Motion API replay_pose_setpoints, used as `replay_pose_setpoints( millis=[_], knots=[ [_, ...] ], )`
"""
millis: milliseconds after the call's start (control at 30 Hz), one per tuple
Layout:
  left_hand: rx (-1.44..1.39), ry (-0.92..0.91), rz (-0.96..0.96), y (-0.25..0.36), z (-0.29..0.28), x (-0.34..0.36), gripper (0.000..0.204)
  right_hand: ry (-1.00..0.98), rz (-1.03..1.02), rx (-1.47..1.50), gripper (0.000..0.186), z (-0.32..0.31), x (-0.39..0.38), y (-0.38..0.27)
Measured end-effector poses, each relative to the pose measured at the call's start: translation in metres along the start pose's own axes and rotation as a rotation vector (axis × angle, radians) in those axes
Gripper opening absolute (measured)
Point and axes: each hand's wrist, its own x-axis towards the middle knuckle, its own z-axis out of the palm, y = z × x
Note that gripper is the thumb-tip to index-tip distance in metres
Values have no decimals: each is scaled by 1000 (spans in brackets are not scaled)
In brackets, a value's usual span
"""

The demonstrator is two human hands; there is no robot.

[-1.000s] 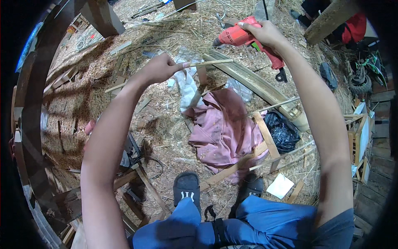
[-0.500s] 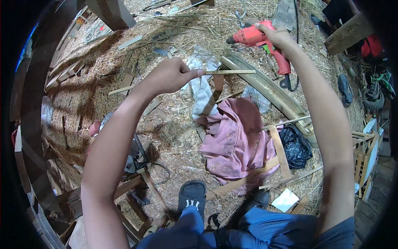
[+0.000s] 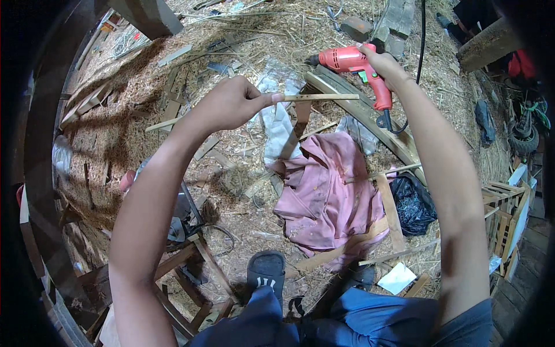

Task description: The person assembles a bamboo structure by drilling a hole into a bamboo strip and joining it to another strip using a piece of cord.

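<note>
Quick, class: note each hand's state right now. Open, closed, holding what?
Left hand: closed, pinching a thin wooden strip.
Right hand: closed, holding a red corded drill.

Shows coral red on the drill (image 3: pixel 346 59), with green at its trigger (image 3: pixel 363 76) and black on chuck (image 3: pixel 313 59) and cord (image 3: pixel 422 40). Shows pale tan, dark-dotted, on the stick (image 3: pixel 321 98); dusty pink with brownish smudges on the cloth (image 3: pixel 326 194); black on the plastic bag (image 3: pixel 411 205); blue on the trousers (image 3: pixel 370 312); white marks on the black sandal (image 3: pixel 266 268); straw-gold on the shavings (image 3: pixel 254 43).
</note>
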Motion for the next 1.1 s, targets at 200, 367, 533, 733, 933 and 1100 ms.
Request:
replay_pose_setpoints(
  millis=[200, 367, 533, 733, 933, 1100],
  knots=[
    [-30, -25, 4, 12, 4, -4, 70, 63, -132, -635, 57, -15, 10, 33],
    [-50, 11, 0, 7, 7, 1, 73, 26, -161, -550, 45, -24, -7, 30],
    [-69, 28, -12, -13, 7, -1, 72, -27, -574, -449, 44, -2, -80, -31],
    [-36, 21, -45, -2, 6, -5, 69, -365, -909, -382, 35, 6, -152, -57],
    [-74, 45, 1, 0, 12, -6, 69, -358, -887, -475, 28, 19, -168, -42],
    [-55, 11, 5, -4, 11, -6, 69, -372, -821, -344, 24, 26, -169, -36]
  ],
)
